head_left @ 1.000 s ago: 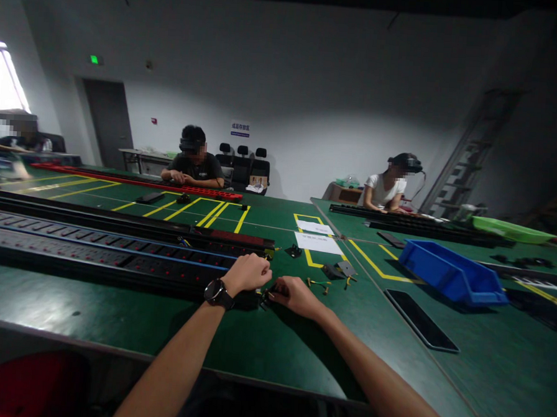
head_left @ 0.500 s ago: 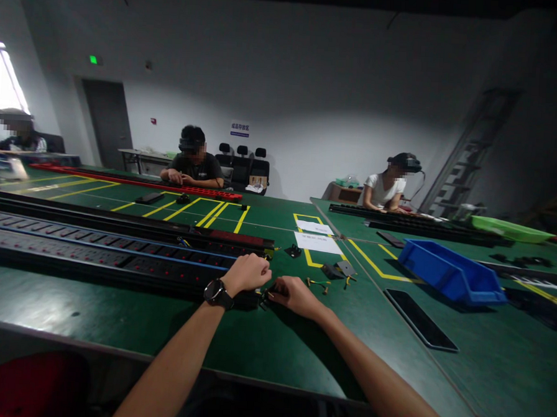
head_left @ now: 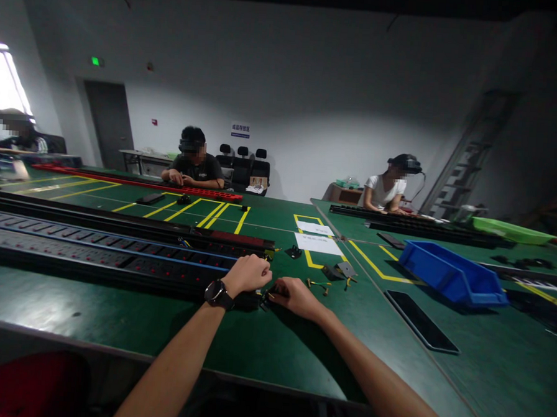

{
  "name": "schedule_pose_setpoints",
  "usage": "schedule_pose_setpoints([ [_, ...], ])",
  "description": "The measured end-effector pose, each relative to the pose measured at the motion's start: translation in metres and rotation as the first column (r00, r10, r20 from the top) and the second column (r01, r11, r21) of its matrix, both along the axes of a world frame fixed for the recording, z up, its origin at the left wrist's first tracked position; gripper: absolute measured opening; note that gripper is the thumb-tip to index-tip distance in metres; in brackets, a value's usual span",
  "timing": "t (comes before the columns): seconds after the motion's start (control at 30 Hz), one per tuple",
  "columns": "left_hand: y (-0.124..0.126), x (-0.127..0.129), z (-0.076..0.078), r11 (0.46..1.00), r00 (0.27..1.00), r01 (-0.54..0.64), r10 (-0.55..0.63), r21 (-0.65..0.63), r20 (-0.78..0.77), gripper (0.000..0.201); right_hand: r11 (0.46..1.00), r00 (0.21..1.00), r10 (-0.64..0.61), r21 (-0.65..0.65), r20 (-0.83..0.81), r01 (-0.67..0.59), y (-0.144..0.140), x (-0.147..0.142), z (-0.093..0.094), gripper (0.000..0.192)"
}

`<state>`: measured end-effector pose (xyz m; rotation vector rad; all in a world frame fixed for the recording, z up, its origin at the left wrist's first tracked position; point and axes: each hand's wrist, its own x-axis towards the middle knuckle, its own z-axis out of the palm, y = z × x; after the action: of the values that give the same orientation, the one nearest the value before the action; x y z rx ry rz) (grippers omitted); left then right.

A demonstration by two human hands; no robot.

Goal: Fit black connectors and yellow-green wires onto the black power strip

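Note:
A long black power strip (head_left: 154,267) with red-marked sockets and a blue stripe lies across the bench to the left. My left hand (head_left: 249,273), with a watch on its wrist, is closed over the strip's right end; whatever its curled fingers hold is hidden. Just right of that end, my right hand (head_left: 297,298) is closed in a pinch at a small dark part (head_left: 265,300). That part is too small and shaded to name. Short yellow-green wires (head_left: 318,285) and grey-black plates (head_left: 340,271) lie beyond my right hand.
A blue bin (head_left: 452,277) and a dark phone-like slab (head_left: 422,320) lie to the right. White paper sheets (head_left: 318,243) rest amid yellow tape lines. Across the green bench (head_left: 252,356), co-workers sit by long red and black strips. A green tray (head_left: 513,231) stands at the far right.
The view has shifted very slightly. Both hands keep nearly the same place and pose at the strip's end.

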<state>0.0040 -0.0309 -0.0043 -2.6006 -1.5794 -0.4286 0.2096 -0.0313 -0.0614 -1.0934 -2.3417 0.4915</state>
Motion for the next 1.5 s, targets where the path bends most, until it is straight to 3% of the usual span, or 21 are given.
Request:
schedule_pose_setpoints([
  [1.5, -0.005, 0.001, 0.0064, 0.999, 1.0, -0.003, 0.003, -0.034, 0.022, 0.031, 1.0, 1.0, 0.007, -0.006, 0.004, -0.007, 0.001, 0.0013, -0.0013, 0.021],
])
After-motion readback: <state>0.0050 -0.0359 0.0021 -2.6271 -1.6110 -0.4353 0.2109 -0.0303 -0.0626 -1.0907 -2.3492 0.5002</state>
